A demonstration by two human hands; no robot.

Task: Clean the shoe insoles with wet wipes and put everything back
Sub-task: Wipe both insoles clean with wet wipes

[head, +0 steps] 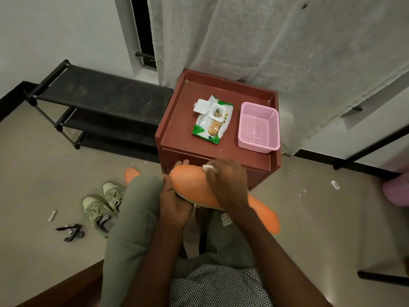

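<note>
Fingers of the right hand (223,185) pinch a wipe (207,167); left hand (174,202) grips the orange insole (190,185).

on the green and white pack of wet wipes (212,119), large letters are printed along its left side; they seem to read "lovel", but the last letters cannot be told for sure. some more small print is seen at the lower right edge of the pack, too small to be read. on a small white tag (226,219) on the trousers, tiny dark marks are seen, which cannot be read.
</note>
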